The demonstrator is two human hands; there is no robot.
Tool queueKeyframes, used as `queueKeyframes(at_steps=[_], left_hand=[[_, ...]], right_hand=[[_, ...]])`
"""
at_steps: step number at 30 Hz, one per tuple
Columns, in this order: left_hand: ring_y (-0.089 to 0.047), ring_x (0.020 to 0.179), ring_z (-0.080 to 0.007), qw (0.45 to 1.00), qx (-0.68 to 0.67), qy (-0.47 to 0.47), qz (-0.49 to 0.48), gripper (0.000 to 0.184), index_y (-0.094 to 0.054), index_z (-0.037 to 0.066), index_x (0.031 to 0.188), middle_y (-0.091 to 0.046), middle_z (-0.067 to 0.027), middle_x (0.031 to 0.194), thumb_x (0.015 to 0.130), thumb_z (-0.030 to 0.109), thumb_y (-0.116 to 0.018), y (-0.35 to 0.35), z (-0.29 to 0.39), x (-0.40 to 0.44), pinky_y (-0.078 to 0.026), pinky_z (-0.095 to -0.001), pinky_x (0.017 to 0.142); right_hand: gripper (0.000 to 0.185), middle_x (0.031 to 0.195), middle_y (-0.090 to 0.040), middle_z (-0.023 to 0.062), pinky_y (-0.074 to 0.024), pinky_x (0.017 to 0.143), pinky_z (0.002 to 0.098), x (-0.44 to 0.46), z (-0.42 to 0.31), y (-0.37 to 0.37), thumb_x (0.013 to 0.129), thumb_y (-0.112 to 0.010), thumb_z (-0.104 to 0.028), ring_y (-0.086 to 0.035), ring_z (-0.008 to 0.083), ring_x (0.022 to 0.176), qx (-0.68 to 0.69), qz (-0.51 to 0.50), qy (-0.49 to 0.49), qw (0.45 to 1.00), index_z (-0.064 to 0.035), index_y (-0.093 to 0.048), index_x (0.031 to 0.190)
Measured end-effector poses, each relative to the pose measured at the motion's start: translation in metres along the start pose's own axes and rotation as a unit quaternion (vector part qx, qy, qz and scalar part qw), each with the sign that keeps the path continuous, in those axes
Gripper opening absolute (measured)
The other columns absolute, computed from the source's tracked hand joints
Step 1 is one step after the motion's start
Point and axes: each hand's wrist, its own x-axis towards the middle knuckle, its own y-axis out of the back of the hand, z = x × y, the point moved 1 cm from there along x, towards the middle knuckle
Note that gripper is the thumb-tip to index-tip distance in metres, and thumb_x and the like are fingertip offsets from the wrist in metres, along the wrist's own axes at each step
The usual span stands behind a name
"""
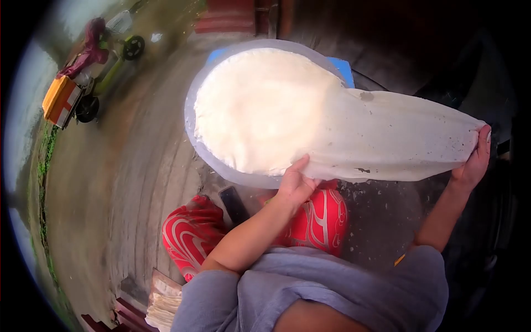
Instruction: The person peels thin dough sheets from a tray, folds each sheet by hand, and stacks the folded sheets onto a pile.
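Note:
A wide, pale cream, dough-like round (257, 108) lies on a larger translucent grey disc (189, 119) in front of me. A thin off-white sheet (398, 135), cloth-like and marked with dark specks, stretches from the round's right side out to the right. My right hand (473, 163) grips the gathered far end of this sheet and holds it taut. At the near edge, where round and sheet meet, my left hand (298, 183) has its fingers closed on the sheet's border. Whether the sheet lies over or under the round is unclear.
Blue corners (343, 71) of a support show beneath the disc. A dark phone (234, 205) lies by my red patterned trousers (193, 229). A scooter (108, 72) with an orange box (60, 102) stands at upper left. Stacked pale sheets (163, 307) sit at lower left.

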Motion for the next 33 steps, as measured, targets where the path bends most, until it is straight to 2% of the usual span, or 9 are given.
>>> queueKeyframes(at_steps=[4, 6, 9, 12, 15, 17, 22, 27, 33], left_hand=[[-0.052, 0.116, -0.0262, 0.983, 0.141, -0.007, -0.114, 0.040, -0.049, 0.005, 0.124, -0.056, -0.0109, 0.123, 0.088, 0.018, -0.060, -0.045, -0.004, -0.050, -0.041, -0.0410, 0.098], [-0.053, 0.115, -0.0249, 0.936, 0.241, -0.087, -0.240, 0.044, -0.049, 0.006, 0.126, -0.057, -0.0096, 0.123, 0.086, 0.019, -0.063, -0.068, -0.003, -0.077, -0.041, -0.0416, 0.099], [-0.056, 0.111, -0.0216, 0.901, 0.263, -0.180, -0.295, 0.040, -0.049, 0.000, 0.124, -0.059, -0.0097, 0.119, 0.089, 0.016, -0.060, -0.096, 0.023, -0.090, -0.045, -0.0383, 0.094], [-0.055, 0.112, -0.0231, 0.894, 0.309, -0.216, -0.243, 0.040, -0.050, 0.002, 0.124, -0.058, -0.0100, 0.120, 0.092, 0.027, -0.054, -0.130, 0.062, -0.085, -0.044, -0.0397, 0.094], [-0.054, 0.112, -0.0259, 0.917, 0.287, -0.223, -0.164, 0.038, -0.051, 0.005, 0.121, -0.056, -0.0108, 0.122, 0.094, 0.031, -0.051, -0.144, 0.117, -0.052, -0.043, -0.0430, 0.094], [-0.049, 0.118, -0.0306, 0.896, 0.332, -0.267, -0.123, 0.039, -0.052, 0.008, 0.121, -0.055, -0.0102, 0.124, 0.092, 0.034, -0.054, -0.149, 0.159, -0.035, -0.037, -0.0549, 0.101], [-0.050, 0.116, -0.0263, 0.844, 0.305, -0.404, -0.177, 0.026, -0.056, 0.008, 0.111, -0.056, -0.0079, 0.121, 0.093, 0.026, -0.055, -0.173, 0.214, -0.073, -0.035, -0.0516, 0.103], [-0.048, 0.122, -0.0254, 0.780, 0.416, -0.439, -0.161, 0.042, -0.047, 0.005, 0.129, -0.053, -0.0092, 0.129, 0.094, 0.029, -0.052, -0.102, 0.185, -0.139, -0.037, -0.0463, 0.102], [-0.048, 0.120, -0.0253, 0.906, 0.264, -0.312, 0.109, 0.051, -0.043, 0.007, 0.131, -0.051, -0.0073, 0.131, 0.091, 0.037, -0.055, 0.055, 0.124, -0.122, -0.035, -0.0470, 0.101]], right_hand=[[0.032, 0.106, -0.063, 0.0063, -0.0497, 0.085, 0.0365, 0.004, -0.049, 0.047, 0.097, -0.046, -0.034, -0.061, 0.0215, 0.097, 0.028, -0.005, -0.005, 1.000, -0.0073, -0.058, 0.108], [0.038, 0.111, -0.063, 0.0082, -0.0491, 0.088, 0.0408, 0.012, -0.065, 0.061, 0.096, -0.044, -0.039, -0.060, 0.0253, 0.102, 0.031, 0.011, -0.002, 0.999, -0.0070, -0.058, 0.112], [0.036, 0.107, -0.064, 0.0087, -0.0516, 0.085, 0.0393, 0.039, -0.058, 0.051, 0.096, -0.046, -0.036, -0.062, 0.0244, 0.099, 0.017, -0.017, -0.046, 0.999, -0.0059, -0.057, 0.113], [0.032, 0.108, -0.063, 0.0090, -0.0530, 0.084, 0.0362, 0.090, -0.007, 0.017, 0.097, -0.047, -0.030, -0.062, 0.0222, 0.098, 0.014, -0.088, -0.071, 0.993, -0.0050, -0.054, 0.115], [0.030, 0.114, -0.059, 0.0088, -0.0482, 0.090, 0.0362, 0.111, 0.053, -0.048, 0.097, -0.047, -0.027, -0.058, 0.0217, 0.106, -0.042, 0.010, -0.106, 0.993, -0.0054, -0.050, 0.117], [0.027, 0.116, -0.057, 0.0093, -0.0478, 0.089, 0.0371, 0.123, 0.082, -0.080, 0.099, -0.043, -0.023, -0.057, 0.0229, 0.106, -0.005, 0.003, -0.139, 0.990, -0.0048, -0.046, 0.119], [0.028, 0.116, -0.057, 0.0083, -0.0462, 0.090, 0.0369, 0.120, 0.118, -0.120, 0.100, -0.041, -0.025, -0.056, 0.0221, 0.107, 0.046, -0.036, -0.125, 0.990, -0.0051, -0.046, 0.119], [0.025, 0.113, -0.059, 0.0009, -0.0441, 0.092, 0.0342, 0.045, 0.140, -0.087, 0.099, -0.043, -0.029, -0.056, 0.0156, 0.106, 0.117, -0.067, -0.203, 0.970, -0.0125, -0.050, 0.116], [0.031, 0.117, -0.059, 0.0036, -0.0475, 0.086, 0.0336, -0.074, 0.225, -0.005, 0.095, -0.053, -0.025, -0.057, 0.0160, 0.106, -0.004, 0.016, -0.373, 0.928, -0.0069, -0.052, 0.120]])
